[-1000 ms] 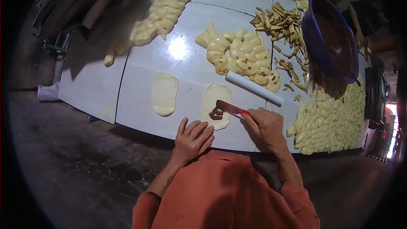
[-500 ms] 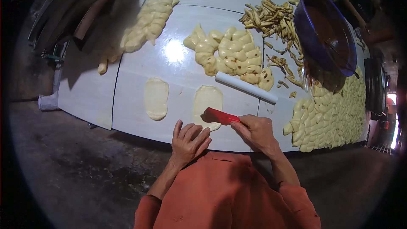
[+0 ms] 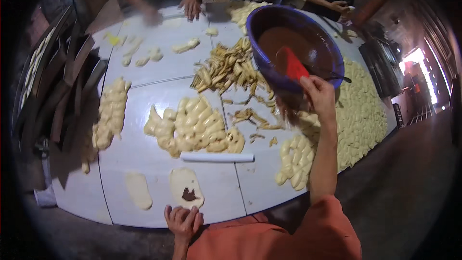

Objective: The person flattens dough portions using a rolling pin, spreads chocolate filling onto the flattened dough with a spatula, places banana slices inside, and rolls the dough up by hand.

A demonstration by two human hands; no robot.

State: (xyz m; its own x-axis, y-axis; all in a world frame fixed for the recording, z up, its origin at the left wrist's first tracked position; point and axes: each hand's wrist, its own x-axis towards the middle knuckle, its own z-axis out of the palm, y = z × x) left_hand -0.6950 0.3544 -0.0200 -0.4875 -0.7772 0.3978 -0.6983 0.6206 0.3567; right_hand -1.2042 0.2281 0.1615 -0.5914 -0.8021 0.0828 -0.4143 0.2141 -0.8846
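Note:
My right hand (image 3: 318, 95) reaches out to a deep purple-blue tub (image 3: 260, 65) and grips a red spatula (image 3: 295, 66), its blade over the smooth brown filling (image 3: 279, 38) inside. Whether the blade touches the filling, I cannot tell. At the table's near edge, my left hand (image 3: 183, 222) holds nothing, its fingers loosely bent at the lower end of a flat oval dough piece (image 3: 185, 179). On that dough lies a dark brown dab of filling (image 3: 189, 194). A second flat dough oval (image 3: 138, 190) lies plain to its left.
A white rolling pin (image 3: 216, 157) lies beyond the ovals, below clustered dough lumps (image 3: 199, 123). Sliced, browned fruit-like strips (image 3: 226, 67) are heaped left of the tub. More dough pieces (image 3: 361, 115) cover the right side. Across the table, co-workers' hands (image 3: 191, 5) are at work.
My right hand has carried the red spatula from the dough oval up and right to the tub. A brown dab now shows on the dough. The view has shifted, bringing co-workers into sight.

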